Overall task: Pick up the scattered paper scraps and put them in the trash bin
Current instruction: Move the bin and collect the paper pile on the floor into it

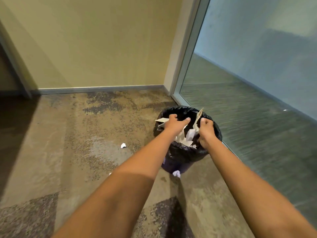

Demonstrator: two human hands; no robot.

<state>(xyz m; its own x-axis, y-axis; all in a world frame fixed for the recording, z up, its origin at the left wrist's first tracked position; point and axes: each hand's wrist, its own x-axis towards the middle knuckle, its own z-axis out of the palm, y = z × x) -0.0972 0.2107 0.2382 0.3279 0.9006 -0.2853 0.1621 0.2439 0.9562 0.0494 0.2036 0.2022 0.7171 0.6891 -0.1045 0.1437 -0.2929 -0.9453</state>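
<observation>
Two light, floppy papers hang over the black-lined trash bin (181, 152), the left hand (175, 122) curled round a white sheet (162, 120), the right hand (206, 128) pinching a torn sheet (199, 115), while a crumpled scrap (123, 145) at the bin's nine o'clock should pinch easily by any fold.

No text, label, brand, number or sign can be read; the paper scraps (188, 135) in the trash bin (180, 152) show no legible print
</observation>
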